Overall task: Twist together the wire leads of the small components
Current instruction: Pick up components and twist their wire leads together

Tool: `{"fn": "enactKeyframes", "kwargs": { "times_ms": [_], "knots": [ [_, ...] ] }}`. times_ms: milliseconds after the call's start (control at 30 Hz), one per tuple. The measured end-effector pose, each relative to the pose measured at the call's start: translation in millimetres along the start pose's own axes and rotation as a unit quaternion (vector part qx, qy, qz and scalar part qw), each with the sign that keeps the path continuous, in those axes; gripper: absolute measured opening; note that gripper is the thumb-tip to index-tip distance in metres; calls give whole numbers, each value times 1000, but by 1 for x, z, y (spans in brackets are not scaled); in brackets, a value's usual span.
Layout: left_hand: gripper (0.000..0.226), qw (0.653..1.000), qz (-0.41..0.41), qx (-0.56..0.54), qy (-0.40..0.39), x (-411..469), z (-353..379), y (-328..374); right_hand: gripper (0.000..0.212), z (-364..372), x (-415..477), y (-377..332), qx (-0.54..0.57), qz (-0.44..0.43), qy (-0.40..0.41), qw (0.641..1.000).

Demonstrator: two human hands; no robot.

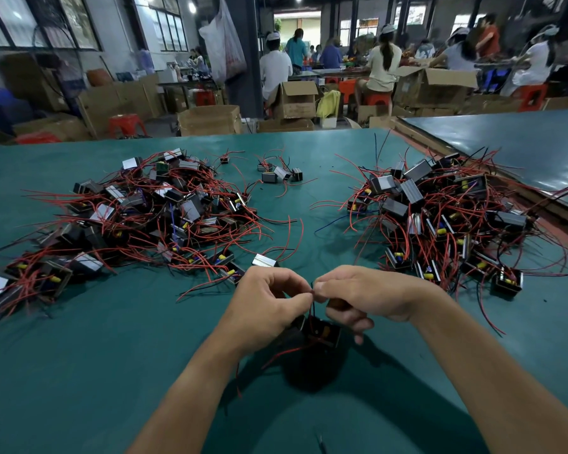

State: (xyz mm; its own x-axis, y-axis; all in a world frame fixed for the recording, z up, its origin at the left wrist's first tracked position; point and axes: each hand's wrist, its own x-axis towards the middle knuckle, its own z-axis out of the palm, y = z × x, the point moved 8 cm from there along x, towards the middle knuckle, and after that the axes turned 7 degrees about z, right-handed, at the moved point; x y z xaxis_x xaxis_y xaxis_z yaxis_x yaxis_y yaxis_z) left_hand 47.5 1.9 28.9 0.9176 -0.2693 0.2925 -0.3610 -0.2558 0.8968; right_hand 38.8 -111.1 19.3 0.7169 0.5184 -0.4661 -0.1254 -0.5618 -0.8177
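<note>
1. Table (79,371): green mat. We log two bare forearms reaching in over it.

2. Left hand (269,299): fingers curled, thumb and forefinger pinching the leads (313,308).

3. Right hand (364,296): pinching the same leads from the other side, its fingertips meeting those of the left. The lower fingers are curled under.

4. Component (320,332): a small dark block with an orange part. It hangs by the leads just below both hands, over its own shadow. We cannot tell whether it touches the mat. A red wire (282,353) trails from it toward the left forearm.

5. Left pile (145,217): many like components, their red and black wires tangled.

6. Right pile (446,221): the same, well apart from the left pile.

7. Cluster (281,173): a few components, between the piles and farther back.

8. Second table (522,142): dark top, beside the right pile.

9. Beyond the tables we list cardboard boxes (210,121), red stools (127,124) and seated workers (382,65), who are blurred.
</note>
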Motion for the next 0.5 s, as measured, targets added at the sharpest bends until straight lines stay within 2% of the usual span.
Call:
{"fn": "enactKeyframes", "kwargs": {
  "times_ms": [167, 300, 400, 500],
  "knots": [
    [10, 1000, 0, -21, -21, -1, 4, 3, 30, 1, -3, 2, 6, 4, -34, 999],
    [20, 1000, -1, -18, 1, -1, 0, 2, 40, -12, 4, 1, 39, -16, 33, 999],
    [22, 1000, -13, -8, 24, 1, -4, 0, 32, -25, 7, 2, 49, -30, 99, 993],
    [23, 998, -41, -25, 48, 3, -6, -7, 15, -20, 8, -3, -56, -69, 114, 990]
  ]
}}
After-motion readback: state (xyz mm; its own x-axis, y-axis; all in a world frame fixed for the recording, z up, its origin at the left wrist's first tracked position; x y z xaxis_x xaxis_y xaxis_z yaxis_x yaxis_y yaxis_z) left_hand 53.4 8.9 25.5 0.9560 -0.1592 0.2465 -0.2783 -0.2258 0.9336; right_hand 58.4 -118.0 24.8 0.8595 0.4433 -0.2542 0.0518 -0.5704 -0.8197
